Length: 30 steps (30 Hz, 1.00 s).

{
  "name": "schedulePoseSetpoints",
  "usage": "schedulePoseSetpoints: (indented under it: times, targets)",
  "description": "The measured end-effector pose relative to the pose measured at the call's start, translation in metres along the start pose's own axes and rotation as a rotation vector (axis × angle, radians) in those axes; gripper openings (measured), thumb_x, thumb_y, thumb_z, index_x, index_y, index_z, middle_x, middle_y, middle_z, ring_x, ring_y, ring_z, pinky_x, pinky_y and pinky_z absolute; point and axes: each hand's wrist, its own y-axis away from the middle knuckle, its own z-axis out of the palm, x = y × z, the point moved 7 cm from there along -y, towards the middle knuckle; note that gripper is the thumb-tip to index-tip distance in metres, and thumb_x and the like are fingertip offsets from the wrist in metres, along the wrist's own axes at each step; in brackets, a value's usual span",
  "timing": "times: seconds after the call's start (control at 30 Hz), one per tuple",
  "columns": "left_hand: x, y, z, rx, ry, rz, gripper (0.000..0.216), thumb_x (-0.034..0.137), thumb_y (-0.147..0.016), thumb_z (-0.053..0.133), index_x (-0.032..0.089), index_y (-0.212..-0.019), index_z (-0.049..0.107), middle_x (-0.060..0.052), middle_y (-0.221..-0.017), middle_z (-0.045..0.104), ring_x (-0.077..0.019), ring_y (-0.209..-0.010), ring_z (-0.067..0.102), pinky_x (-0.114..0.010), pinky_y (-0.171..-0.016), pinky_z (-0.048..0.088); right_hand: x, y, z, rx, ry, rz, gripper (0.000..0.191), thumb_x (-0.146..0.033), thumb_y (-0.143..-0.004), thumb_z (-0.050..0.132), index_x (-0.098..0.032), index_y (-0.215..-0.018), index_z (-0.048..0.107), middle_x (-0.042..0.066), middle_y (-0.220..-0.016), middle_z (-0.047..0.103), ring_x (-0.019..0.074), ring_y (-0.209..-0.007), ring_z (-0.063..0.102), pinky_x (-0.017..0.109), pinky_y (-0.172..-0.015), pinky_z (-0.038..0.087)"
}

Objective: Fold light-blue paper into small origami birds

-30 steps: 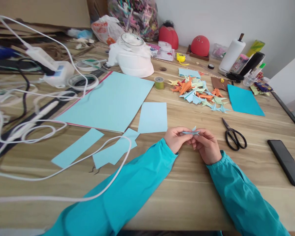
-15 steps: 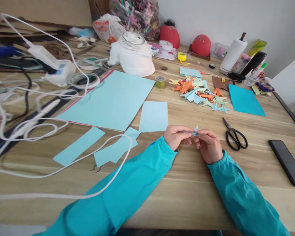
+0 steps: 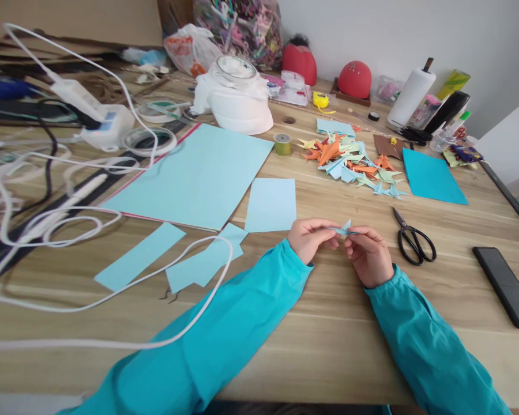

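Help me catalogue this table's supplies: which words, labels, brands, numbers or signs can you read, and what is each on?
None can be read.
White plastic bag: orange-red patches, possibly print, too blurred.
White power block: bluish panel, too small.
Dark blue packet: markings too small.
Yellow-green box: too blurred.
Folded light-blue paper: no writing visible.

On the table (image 3: 328, 346), right of centre: paper figure (image 3: 345, 230) between left hand (image 3: 310, 237) and right hand (image 3: 369, 253); scissors (image 3: 415, 240) farther right, phone (image 3: 505, 286) by the right edge. Higher in frame: paper pile (image 3: 350, 157) behind the hands, spool (image 3: 282, 144) to its left. Left of centre: sheet (image 3: 194, 176) behind paper strip (image 3: 140, 256).
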Motion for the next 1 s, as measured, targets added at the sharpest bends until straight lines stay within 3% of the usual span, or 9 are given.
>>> schedulePoseSetpoints:
  times: [0.43,0.7,1.0]
  targets:
    - [0.0014,0.001,-0.0008,-0.014,0.031,-0.014,0.017,0.018,-0.056,0.063,0.009,-0.069,0.071,-0.005,-0.055,0.066,-0.0144,-0.044,0.059,-0.028,-0.049,0.049,-0.001,0.001,-0.0005,0.0,0.002,-0.013,0.007,-0.017,-0.057,0.07,-0.019,-0.063,0.068,0.0,-0.049,0.064,0.0087,-0.039,0.053,0.018,-0.037,0.039]
    - [0.0063,0.0031,0.0008,-0.027,-0.005,0.068,0.022,0.018,-0.06,0.063,0.009,-0.079,0.07,-0.004,-0.06,0.068,-0.0133,-0.048,0.06,-0.027,-0.053,0.051,-0.0009,-0.0001,-0.0004,-0.01,-0.017,-0.005,0.008,-0.016,-0.057,0.07,-0.019,-0.065,0.068,0.0,-0.049,0.064,0.0086,-0.04,0.053,0.017,-0.039,0.04]
    - [0.0055,0.0024,0.0023,-0.021,-0.017,0.057,0.015,0.016,-0.06,0.064,0.01,-0.072,0.069,-0.003,-0.057,0.066,-0.012,-0.046,0.059,-0.026,-0.052,0.05,-0.0003,-0.0007,-0.0005,-0.024,-0.024,-0.009,0.007,-0.014,-0.058,0.069,-0.018,-0.064,0.069,0.0,-0.05,0.065,0.0084,-0.04,0.054,0.017,-0.039,0.041]
